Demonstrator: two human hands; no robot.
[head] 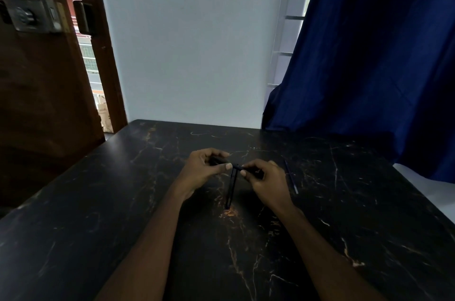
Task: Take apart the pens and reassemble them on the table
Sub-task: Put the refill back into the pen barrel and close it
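I see one black pen (236, 167) held level above the table, two dark pens (231, 188) lying under it, thin refill (291, 177) off right.

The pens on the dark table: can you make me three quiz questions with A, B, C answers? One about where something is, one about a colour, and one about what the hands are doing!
1. Where does the thin loose stick lie?
A. beside the right hand
B. beside the left hand
C. on the floor

2. What colour is the curtain?
A. red
B. dark blue
C. yellow

3. What are the hands doing?
A. resting flat on the table
B. both pinching dark pen parts
C. pulling the curtain

Answers:
1. A, the stick lies on the table just outward of the right hand.
2. B, the cloth on the right of the view is deep blue.
3. B, the left hand and the right hand each grip a dark pen part, above two dark pieces on the table.
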